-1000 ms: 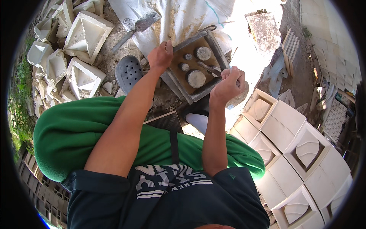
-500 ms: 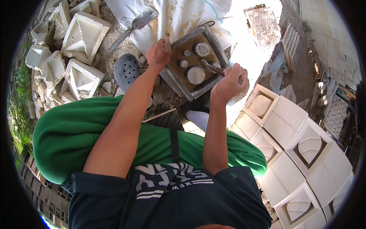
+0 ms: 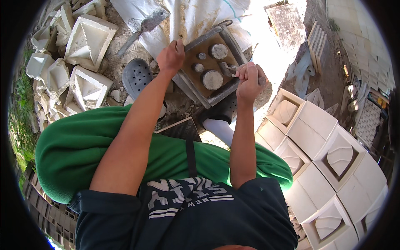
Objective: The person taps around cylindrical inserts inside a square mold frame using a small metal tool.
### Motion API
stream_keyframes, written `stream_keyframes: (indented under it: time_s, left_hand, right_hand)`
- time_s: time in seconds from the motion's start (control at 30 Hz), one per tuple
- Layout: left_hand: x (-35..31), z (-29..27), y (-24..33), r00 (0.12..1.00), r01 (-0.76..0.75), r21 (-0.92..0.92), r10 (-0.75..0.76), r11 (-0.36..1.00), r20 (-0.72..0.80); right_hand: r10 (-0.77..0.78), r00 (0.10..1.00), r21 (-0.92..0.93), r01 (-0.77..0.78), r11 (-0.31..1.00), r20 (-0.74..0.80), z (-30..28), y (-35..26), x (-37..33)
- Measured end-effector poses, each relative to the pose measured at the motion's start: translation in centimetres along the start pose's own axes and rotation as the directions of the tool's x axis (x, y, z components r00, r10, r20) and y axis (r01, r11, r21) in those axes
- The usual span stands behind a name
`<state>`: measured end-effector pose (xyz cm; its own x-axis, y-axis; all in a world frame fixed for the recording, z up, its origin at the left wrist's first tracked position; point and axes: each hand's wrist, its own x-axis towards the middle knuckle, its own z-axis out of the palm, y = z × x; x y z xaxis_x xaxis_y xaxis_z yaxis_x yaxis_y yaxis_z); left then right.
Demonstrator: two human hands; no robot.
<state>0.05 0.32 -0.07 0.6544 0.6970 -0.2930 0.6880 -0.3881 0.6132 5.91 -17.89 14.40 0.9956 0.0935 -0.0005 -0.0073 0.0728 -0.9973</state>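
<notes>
— Sandy ground outdoors, white cast blocks stacked right, more piled left?
— Yes. Between them sits the metal mould: left hand grips its rim, right hand fisted around a small tool inside.

Much of the square metal mould and what lies about it is covered or washed out.

The left hand covers the mould's left corner, and the right hand closes round a tool handle, so only a short stub shows and the working end cannot be made out. Right of the mould, sunlight bleaches the ground and the white sack, wiping out detail there. Below the mould, the green trouser legs hide the ground, and a dark shoe is half under the mould's edge. The trowel left of the mould has its handle blurred into the dirt.
</notes>
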Motion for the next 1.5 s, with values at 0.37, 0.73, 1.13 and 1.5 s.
stream_keyframes:
  time_s: [0.37, 0.73, 1.13, 1.5]
  left_hand:
    - [0.2, 0.3, -0.2, 0.998, -0.032, 0.009, 0.032, 0.999, -0.045]
    - [0.0, -0.1, 0.3, 0.998, 0.046, 0.012, -0.047, 0.999, 0.038]
    - [0.1, 0.1, 0.0, 1.0, 0.011, 0.043, -0.011, 0.999, 0.007]
    - [0.3, 0.4, -0.6, 1.0, 0.012, 0.032, -0.012, 0.999, -0.006]
  right_hand:
    - [-0.037, 0.998, -0.157, 0.03, 0.987, -0.043, -0.9, 1.5, -0.1]
    - [-0.109, 0.98, 0.075, 0.123, 0.99, -0.167, -1.9, -1.3, -1.5]
    - [-0.05, 0.998, -0.123, 0.045, 0.991, -0.044, -1.3, 1.7, -1.0]
    - [-0.084, 0.994, -0.026, 0.082, 0.996, -0.074, -2.3, -1.3, -2.2]
